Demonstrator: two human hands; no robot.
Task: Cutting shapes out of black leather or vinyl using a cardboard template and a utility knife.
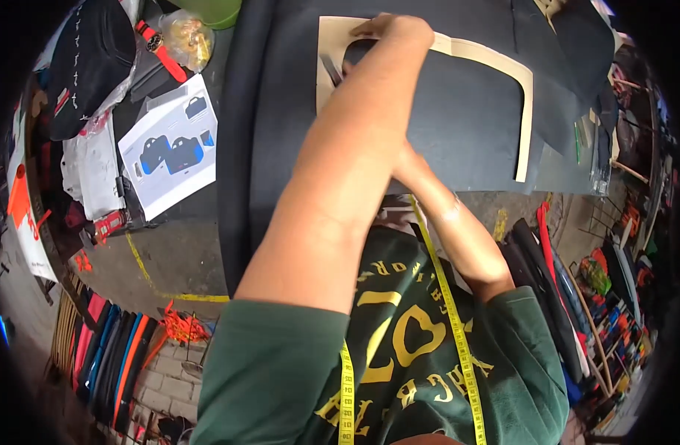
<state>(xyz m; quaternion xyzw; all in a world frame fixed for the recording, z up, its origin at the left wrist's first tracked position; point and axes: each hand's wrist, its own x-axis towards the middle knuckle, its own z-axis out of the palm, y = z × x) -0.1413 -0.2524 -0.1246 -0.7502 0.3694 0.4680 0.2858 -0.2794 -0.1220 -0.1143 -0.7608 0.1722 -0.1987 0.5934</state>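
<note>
A cream card template [526, 111], shaped like an angular arch, lies on a sheet of black material [459, 111]. My left hand [401, 31] rests on the template's top edge, its wrist bent and its fingers stretched flat to the left. Crossing beneath the left forearm, my right arm reaches to the template's left side. Most of my right hand [347, 68] is hidden by that forearm; only a bit of fingertip shows. A slim dark pen-like tool [329, 70], slightly blurred, slants over the card beside the fingertip and appears held there.
On the left lie a printed sheet with bag pictures [173, 152], a red-strapped watch [160, 50], a black cap [95, 59] and a clear bag [188, 41]. A yellow tape measure [459, 334] hangs around my neck. Fabric rolls [117, 356] stand lower left; more material is at right.
</note>
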